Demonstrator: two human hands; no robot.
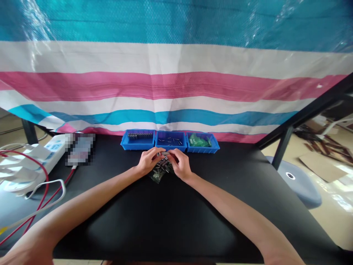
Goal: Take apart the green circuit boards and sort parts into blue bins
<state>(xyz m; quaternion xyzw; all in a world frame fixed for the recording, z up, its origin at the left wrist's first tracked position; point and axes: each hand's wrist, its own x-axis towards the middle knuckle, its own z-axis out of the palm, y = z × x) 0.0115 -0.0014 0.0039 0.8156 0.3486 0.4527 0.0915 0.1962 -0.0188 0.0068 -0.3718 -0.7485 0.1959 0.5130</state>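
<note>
My left hand [149,162] and my right hand [180,164] meet just in front of the middle blue bin. Both are closed in a pinch on a small silvery metal cylinder [165,153] between their fingertips. Under the fingers lies a pile of small metal cylinders and pins [164,165], partly covered by the hands. A clear plastic bag [156,175] sits at the near side of that pile, touching it.
Three blue bins stand in a row: the left bin [138,147] holds metal cylinders, the middle bin [157,141] thin pins, the right bin [202,150] green plastic bags [199,140]. A power strip [56,145] and cables lie left. Behind hangs a striped sheet [176,86].
</note>
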